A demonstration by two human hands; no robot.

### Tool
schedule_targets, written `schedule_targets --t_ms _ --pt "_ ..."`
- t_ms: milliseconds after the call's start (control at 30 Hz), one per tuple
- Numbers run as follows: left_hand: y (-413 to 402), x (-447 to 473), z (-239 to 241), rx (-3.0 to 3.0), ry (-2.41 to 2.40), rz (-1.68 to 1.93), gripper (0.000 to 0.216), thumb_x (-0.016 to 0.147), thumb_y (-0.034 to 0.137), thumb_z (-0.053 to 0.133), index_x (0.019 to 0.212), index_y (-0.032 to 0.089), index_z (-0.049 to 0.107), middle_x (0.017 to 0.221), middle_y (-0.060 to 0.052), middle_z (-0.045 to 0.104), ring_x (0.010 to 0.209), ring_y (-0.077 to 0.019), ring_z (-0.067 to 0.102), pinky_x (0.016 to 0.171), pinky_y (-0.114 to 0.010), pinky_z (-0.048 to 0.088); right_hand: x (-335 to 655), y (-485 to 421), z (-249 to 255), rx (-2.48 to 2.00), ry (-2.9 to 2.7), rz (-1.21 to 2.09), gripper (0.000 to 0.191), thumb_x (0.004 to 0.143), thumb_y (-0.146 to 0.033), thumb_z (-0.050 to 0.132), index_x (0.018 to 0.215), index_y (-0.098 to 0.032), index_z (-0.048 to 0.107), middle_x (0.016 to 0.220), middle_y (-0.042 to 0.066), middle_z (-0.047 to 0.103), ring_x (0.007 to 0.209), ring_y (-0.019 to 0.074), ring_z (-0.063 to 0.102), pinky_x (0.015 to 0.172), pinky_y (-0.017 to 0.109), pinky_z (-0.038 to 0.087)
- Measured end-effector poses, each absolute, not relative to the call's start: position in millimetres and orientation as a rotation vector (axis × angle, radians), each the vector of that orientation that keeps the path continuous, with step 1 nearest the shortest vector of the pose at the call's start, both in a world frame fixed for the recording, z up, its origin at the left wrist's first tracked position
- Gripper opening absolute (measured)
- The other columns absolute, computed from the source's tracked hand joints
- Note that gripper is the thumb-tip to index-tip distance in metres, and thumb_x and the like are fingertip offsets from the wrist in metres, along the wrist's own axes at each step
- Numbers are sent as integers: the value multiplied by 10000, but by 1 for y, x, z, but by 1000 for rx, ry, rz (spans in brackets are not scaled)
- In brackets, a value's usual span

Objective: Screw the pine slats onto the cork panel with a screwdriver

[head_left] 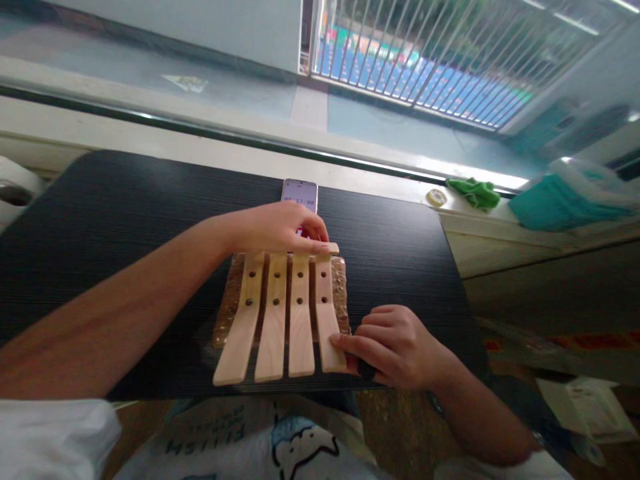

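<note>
Several pale wooden slats (287,313) with small dark holes lie side by side, fanned out, on a brown cork mat (341,288) on the black table (125,220). My left hand (273,229) reaches across and rests on the far ends of the slats, fingers curled down and pressing on them. My right hand (393,347) sits at the near right, fingers bent, its fingertips touching the rightmost slat's near end.
A phone (299,191) with a lit screen lies just behind the slats at the table's far edge. Beyond it runs a window sill with a green cloth (475,192), a small round object (437,197) and a teal bag (555,200). White fabric lies in my lap.
</note>
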State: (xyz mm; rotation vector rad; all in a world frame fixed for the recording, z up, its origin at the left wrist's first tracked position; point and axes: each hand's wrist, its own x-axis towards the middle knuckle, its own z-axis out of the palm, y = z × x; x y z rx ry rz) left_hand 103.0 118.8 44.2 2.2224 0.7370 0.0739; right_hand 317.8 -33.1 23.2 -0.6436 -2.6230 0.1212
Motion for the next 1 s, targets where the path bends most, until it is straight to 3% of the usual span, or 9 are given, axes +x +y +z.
schedule_targets --t_ms 667,1000 --pt "120 102 46 2242 778 49 483 817 570 529 1000 170 728 936 -69 732 819 -177 641 714 -255 432 321 -34 18 -652 -2607 133 246 961 -262 431 959 -108 623 543 -24 605 444 103 502 449 279 312" --pt "121 100 44 2257 753 66 505 816 588 526 1013 168 726 936 -76 727 825 -188 643 722 -272 442 322 -35 19 -687 -2607 142 294 888 -375 600 1022 -114 612 576 -34 633 459 99 526 449 271 322"
